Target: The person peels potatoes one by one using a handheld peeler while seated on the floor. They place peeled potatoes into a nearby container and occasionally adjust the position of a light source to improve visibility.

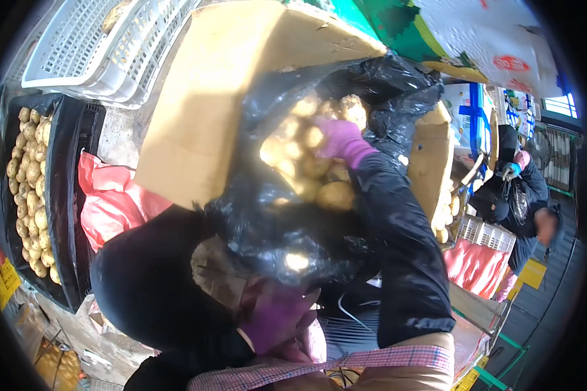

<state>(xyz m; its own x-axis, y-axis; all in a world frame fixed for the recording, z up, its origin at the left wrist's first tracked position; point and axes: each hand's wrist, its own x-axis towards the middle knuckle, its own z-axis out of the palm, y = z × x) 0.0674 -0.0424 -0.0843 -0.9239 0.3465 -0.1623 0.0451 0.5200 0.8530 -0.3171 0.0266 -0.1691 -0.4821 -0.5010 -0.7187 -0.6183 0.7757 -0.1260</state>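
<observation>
My right hand (341,141), in a purple-pink glove, reaches into a black plastic liner (293,234) full of potatoes (336,195). Its fingers lie on either side of one potato (314,137); whether they grip it is unclear. The liner lies inside an open cardboard box (200,112), its edges spread over the sides. My left hand (276,317), in a purple glove, is low in front of my body, below the liner. Motion blur and shadow hide its fingers and anything in them.
At left stands a black-lined crate (61,195) of potatoes, with white plastic crates (98,58) above it. Red woven sacking (110,195) lies beside the box. Another person (513,195) sits at right near taped cartons (469,115) and a box of potatoes (445,215).
</observation>
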